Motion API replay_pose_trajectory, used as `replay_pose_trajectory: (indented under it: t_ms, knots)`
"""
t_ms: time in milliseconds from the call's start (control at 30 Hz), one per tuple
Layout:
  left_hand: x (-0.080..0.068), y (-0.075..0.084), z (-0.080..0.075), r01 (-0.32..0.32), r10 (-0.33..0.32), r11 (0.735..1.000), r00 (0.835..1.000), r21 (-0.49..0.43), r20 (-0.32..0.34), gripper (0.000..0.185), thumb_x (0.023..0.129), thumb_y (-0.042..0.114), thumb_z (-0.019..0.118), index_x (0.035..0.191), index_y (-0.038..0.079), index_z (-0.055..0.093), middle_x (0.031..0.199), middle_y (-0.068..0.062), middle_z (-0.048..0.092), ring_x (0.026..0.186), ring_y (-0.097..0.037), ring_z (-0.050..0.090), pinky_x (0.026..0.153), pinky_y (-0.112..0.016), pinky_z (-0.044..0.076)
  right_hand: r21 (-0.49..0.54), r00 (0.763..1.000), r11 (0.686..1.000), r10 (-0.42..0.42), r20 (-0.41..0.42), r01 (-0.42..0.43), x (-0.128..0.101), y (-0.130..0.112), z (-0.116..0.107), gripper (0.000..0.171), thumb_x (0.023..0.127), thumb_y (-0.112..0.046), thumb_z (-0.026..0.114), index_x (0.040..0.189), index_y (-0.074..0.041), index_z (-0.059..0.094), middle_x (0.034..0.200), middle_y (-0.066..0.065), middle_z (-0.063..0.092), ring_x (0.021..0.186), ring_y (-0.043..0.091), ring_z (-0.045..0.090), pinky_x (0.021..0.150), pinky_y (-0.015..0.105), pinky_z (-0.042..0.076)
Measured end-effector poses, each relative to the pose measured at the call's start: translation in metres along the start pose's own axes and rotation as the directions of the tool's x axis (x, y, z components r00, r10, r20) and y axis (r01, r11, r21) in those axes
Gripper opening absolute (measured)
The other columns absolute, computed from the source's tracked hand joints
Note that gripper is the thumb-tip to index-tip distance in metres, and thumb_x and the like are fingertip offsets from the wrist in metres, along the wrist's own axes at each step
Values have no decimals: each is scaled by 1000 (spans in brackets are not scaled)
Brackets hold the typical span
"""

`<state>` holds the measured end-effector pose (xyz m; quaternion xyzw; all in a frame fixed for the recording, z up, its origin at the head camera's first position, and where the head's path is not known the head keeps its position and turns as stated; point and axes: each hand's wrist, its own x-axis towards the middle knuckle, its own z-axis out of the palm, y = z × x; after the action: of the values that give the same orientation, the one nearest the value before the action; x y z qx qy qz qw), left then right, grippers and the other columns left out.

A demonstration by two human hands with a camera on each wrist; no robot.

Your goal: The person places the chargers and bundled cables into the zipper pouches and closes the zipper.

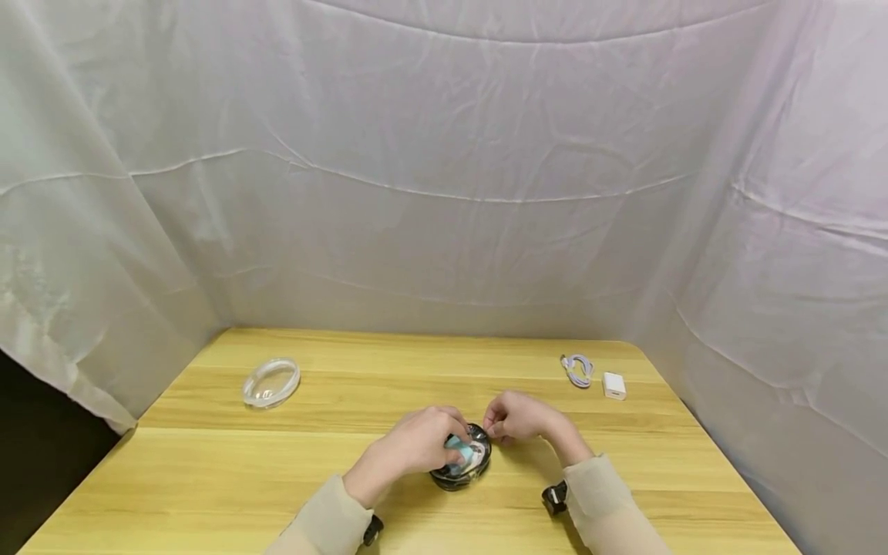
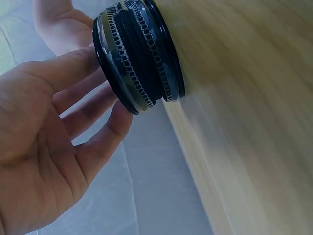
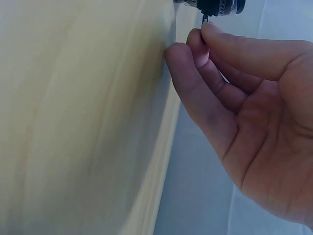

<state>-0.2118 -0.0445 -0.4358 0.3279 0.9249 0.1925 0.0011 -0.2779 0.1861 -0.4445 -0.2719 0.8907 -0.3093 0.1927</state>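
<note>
Zipper pull (image 3: 205,18) is pinched by the right hand (image 1: 516,417) while the round case (image 1: 461,462) is steadied on the tabletop (image 1: 208,462) by left-hand fingers (image 2: 105,132), lightly curled around it.

The case (image 1: 461,462) lies on the table (image 1: 208,478), near its front edge, in the middle. The left hand (image 1: 416,443) is on the case from the left, the right hand (image 1: 516,418) just behind it to the right. The lid (image 1: 270,382) lies far left behind the case. The cable (image 1: 578,369) and the charger (image 1: 613,385) lie right behind the case, the charger right of the cable.
</note>
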Motion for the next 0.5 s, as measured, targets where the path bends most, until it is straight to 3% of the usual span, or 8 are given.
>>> replay_pose_trajectory:
  t_ms: [200,500]
  knots:
    - [1,1,-1,-25,25,1000,1000,-11,8,21,86,23,87,106,19,82,120,6,70,105,-11,67,87,-25,57,-8,999,1000,-14,-31,14,3,-1,3,12,93,5,69,87,-5,70,79,2,67,69,18,64,63,30,57]
    - [3,-2,1,-46,47,998,998,-38,31,22,87,21,86,108,19,82,117,7,69,104,-8,64,87,-21,55,-23,998,999,-23,-53,22,6,-2,6,16,95,6,67,87,-7,70,80,0,66,72,20,66,65,38,60]
